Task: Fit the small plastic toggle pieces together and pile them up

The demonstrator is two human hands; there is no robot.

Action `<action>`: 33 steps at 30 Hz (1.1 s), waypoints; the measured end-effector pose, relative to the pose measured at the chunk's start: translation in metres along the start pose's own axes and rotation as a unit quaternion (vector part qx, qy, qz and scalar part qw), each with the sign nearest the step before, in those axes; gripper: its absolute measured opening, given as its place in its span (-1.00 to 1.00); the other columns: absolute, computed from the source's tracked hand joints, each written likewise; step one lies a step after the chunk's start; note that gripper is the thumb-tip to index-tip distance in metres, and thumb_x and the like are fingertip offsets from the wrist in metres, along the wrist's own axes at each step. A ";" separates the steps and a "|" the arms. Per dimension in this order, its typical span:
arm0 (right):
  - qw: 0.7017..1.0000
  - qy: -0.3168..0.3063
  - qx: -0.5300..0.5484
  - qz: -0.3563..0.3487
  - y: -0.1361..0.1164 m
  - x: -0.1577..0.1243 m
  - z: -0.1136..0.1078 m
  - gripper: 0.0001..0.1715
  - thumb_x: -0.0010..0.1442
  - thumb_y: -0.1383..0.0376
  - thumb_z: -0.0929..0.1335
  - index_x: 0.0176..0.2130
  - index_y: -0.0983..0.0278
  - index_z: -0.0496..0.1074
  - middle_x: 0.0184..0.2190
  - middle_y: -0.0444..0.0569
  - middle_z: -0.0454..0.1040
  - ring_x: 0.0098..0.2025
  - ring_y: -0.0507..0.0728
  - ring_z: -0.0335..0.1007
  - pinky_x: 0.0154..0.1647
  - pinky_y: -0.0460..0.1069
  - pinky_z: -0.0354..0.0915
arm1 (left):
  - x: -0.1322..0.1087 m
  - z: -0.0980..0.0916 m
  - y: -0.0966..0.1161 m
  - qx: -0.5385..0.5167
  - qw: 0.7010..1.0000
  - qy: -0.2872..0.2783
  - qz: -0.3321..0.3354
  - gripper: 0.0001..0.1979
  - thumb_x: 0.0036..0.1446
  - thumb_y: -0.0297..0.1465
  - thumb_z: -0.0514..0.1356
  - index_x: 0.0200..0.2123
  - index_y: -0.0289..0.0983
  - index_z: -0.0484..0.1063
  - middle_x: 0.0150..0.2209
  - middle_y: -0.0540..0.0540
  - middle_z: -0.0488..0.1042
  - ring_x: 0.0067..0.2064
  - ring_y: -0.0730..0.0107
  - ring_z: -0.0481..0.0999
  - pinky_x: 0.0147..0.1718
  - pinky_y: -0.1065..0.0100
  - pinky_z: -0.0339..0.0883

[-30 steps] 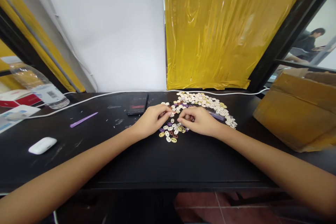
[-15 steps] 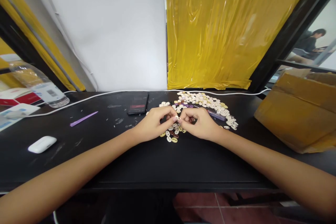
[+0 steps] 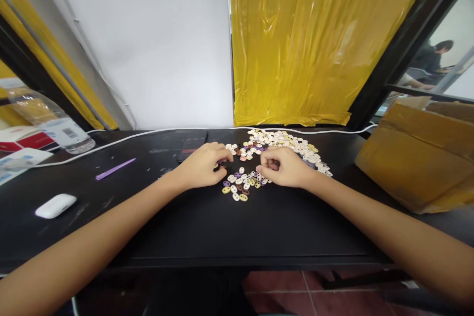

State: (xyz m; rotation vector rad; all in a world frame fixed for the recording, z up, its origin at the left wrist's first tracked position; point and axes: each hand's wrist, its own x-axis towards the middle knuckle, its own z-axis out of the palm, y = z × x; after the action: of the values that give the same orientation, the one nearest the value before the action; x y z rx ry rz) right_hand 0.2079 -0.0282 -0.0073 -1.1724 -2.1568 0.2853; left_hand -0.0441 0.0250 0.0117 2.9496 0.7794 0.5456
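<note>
Two hands apart over loose two-holed pieces; step judged as handling them by fingertip.

Clock centred on the gap between hands: left hand [image 3: 203,165] at nine, thumb and fingers parted; dark bits showed in the gap, held or lying beyond, could not tell. Right hand [image 3: 287,167] at three, fingers curled in, thumb close to forefinger; could not tell whether it gripped a piece. Mixed cluster [image 3: 239,181] lay at six, pale heap [image 3: 289,140] near two, phone [image 3: 190,143] at ten, partly behind the left hand. Any further pick seemed to call for a fine pinch, pieces lying flat and crowded.
</note>
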 end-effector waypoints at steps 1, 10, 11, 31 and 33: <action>1.000 0.002 0.001 0.003 0.000 0.000 0.000 -0.75 0.05 0.31 0.36 -0.59 0.27 0.26 -0.65 -0.20 0.22 -0.57 -0.02 0.14 -0.48 -0.08 0.07 | 0.000 0.000 -0.002 0.010 1.000 -0.011 0.001 -0.73 -0.01 -0.56 0.13 -0.21 -0.31 0.50 -0.34 -0.08 0.47 -0.26 0.24 0.42 -0.17 0.17 0.33; 1.000 -0.001 -0.003 0.002 -0.003 -0.001 0.004 -0.84 0.07 0.34 0.35 -0.54 0.27 0.37 -0.66 -0.22 0.21 -0.57 -0.02 0.15 -0.46 -0.09 0.09 | 0.001 0.004 -0.004 0.008 0.998 -0.038 0.046 -0.76 0.29 -0.50 0.02 -0.13 -0.31 0.48 -0.17 -0.16 0.53 -0.15 0.25 0.52 -0.12 0.21 0.39; 1.000 -0.001 -0.003 0.003 -0.003 -0.001 0.004 -0.84 0.07 0.35 0.34 -0.53 0.27 0.37 -0.67 -0.22 0.21 -0.58 -0.02 0.15 -0.46 -0.09 0.09 | 0.001 0.005 -0.004 0.004 0.998 -0.040 0.048 -0.76 0.29 -0.50 0.02 -0.12 -0.31 0.48 -0.15 -0.16 0.53 -0.14 0.25 0.53 -0.12 0.21 0.39; 0.999 -0.008 0.007 -0.049 -0.018 -0.003 0.013 -0.91 0.16 0.35 0.33 -0.41 0.26 0.36 -0.57 -0.21 0.35 -0.54 -0.03 0.19 -0.42 -0.10 0.10 | 0.001 0.020 0.031 -0.280 0.959 0.055 0.004 -0.64 0.23 -0.51 0.16 0.10 -0.24 0.29 -0.10 -0.11 0.53 -0.13 0.40 0.58 -0.07 0.31 0.48; 0.999 -0.014 -0.003 -0.053 -0.019 -0.003 0.014 -0.93 0.13 0.37 0.32 -0.41 0.26 0.34 -0.58 -0.22 0.32 -0.54 -0.03 0.18 -0.42 -0.10 0.10 | 0.000 0.019 0.031 -0.286 0.957 0.048 0.000 -0.64 0.23 -0.52 0.15 0.09 -0.24 0.28 -0.16 -0.08 0.53 -0.16 0.40 0.57 -0.09 0.31 0.48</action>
State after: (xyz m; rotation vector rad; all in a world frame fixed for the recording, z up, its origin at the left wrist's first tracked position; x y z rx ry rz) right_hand 0.1879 -0.0402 -0.0106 -1.0593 -2.2358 0.2498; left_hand -0.0228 -0.0014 -0.0018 2.4015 0.5131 0.7670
